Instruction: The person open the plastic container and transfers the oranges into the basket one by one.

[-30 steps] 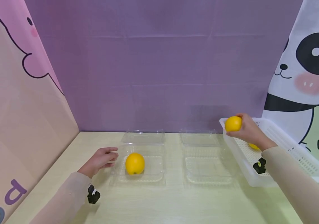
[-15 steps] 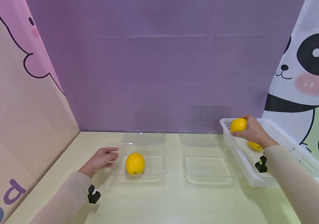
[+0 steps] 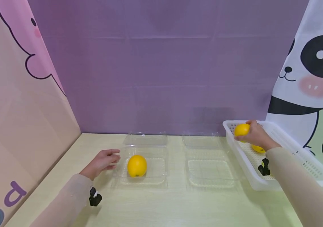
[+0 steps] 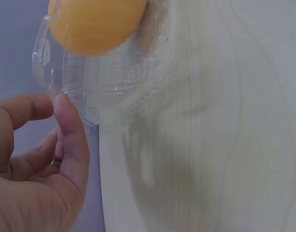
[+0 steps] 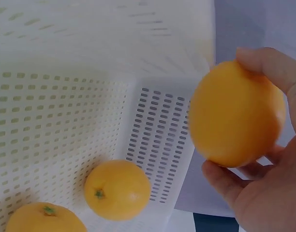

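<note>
At the back left end of the white basket [image 3: 259, 184], my right hand [image 3: 259, 137] holds an orange [image 5: 235, 116] between thumb and fingers. In the right wrist view, an orange [image 5: 117, 189] and another orange [image 5: 46, 220] lie inside the basket. My left hand [image 3: 100, 162] is at the left edge of a clear plastic box [image 3: 157, 170], its fingers loosely bent. In the left wrist view, its thumb and fingertip come close together by the box's rim; contact is hard to judge. One orange [image 3: 137, 165] sits in that box.
A second clear plastic box [image 3: 211, 171] stands open between the first box and the basket. Both boxes have their lids folded back toward the purple backdrop [image 3: 161, 69]. Printed sheets form the side walls. The pale table [image 3: 173, 208] extends in front.
My right hand, gripping the orange, has moved slightly right and down, lower at the basket's back end. My left hand and the orange in the box have stayed put.
</note>
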`<state>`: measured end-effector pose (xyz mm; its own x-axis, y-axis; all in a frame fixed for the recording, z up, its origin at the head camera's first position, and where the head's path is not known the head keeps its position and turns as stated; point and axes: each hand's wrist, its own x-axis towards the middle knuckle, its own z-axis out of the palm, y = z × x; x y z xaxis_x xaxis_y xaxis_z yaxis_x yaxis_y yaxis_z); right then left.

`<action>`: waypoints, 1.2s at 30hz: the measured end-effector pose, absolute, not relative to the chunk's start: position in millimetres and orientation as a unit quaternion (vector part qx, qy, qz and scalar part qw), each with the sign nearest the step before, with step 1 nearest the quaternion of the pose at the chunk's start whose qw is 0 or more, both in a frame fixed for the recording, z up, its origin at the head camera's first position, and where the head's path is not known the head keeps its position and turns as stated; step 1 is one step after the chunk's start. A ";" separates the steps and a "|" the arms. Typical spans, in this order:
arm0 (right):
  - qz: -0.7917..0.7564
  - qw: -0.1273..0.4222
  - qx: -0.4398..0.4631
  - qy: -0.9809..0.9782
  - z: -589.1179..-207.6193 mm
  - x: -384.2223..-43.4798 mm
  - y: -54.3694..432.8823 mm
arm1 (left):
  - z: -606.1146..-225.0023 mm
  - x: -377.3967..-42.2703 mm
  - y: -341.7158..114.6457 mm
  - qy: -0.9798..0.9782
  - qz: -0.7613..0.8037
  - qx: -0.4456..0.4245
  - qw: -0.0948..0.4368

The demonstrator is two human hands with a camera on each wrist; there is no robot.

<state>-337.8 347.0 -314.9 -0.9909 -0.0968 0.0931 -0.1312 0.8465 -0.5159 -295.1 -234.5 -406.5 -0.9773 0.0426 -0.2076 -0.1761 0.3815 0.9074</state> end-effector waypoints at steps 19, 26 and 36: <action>0.300 0.017 0.043 -0.953 -317.6 -334.9 350.8 | -407.1 -293.9 -234.3 0.825 0.554 -0.045 0.099; 0.302 0.022 0.053 -0.951 -314.7 -336.1 342.9 | -407.4 -294.4 -233.2 0.826 0.553 -0.045 0.099; 0.303 0.024 0.077 -0.950 -308.9 -337.2 330.0 | -406.6 -293.4 -232.8 0.825 0.555 -0.048 0.097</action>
